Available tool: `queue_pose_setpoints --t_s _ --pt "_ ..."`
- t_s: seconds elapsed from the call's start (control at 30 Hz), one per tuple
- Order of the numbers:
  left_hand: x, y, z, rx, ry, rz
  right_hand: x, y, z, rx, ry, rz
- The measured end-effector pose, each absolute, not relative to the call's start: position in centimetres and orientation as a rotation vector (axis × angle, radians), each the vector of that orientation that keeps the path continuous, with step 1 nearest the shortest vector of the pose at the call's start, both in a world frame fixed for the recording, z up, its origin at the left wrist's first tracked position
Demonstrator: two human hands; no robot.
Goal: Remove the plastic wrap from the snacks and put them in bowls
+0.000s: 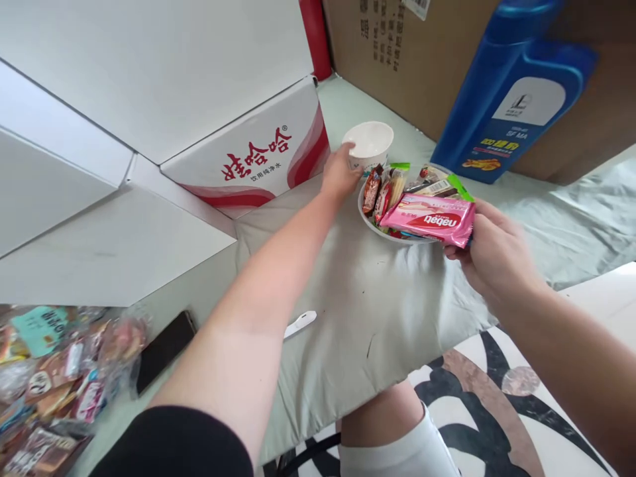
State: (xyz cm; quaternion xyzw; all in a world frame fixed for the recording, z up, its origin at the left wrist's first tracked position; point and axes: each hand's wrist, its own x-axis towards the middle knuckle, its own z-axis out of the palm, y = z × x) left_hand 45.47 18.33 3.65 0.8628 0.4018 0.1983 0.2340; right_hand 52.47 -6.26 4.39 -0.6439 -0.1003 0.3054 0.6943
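My left hand [341, 173] reaches out to a white paper bowl [370, 140] and grips its near left side, with the thumb at the rim. Nothing shows inside that bowl. Just in front of it is a round, shallow snack bowl [368, 224] heaped with small wrapped snacks. A pink wafer packet [432, 215] lies across the top of the heap. My right hand [497, 245] is closed at the snack bowl's right edge, its fingers against the end of the pink packet. The packet partly hides this grip.
A blue jug [507, 112] stands behind the bowls, before a cardboard box [392, 73]. White cartons [238, 159] rise at left. A white plastic piece [301, 322] lies on the cloth. At lower left are a phone [165, 351] and a pile of packaged snacks [59, 384].
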Motion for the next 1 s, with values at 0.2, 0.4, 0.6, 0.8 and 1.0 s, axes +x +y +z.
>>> queue_pose_setpoints --t_s 0.2,0.4,0.6,0.8,1.0 --pt "41.5 19.3 0.6 2.425 1.171 0.518 53.0 -1.8 3.8 -1.503 -0.117 0.592" --pt "36.5 18.3 -1.4 2.643 1.13 0.316 53.2 5.3 4.2 -1.506 -0.13 0.635" --pt "36.7 17.6 -1.2 2.689 1.148 0.319 55.1 14.5 4.6 -1.594 -0.229 0.642" --pt "36.6 17.7 -1.3 2.674 1.155 0.318 55.0 20.6 4.7 -1.554 -0.26 0.828" --pt "36.4 18.2 -0.8 2.493 1.072 0.381 49.1 9.6 0.8 -1.772 -0.598 0.744"
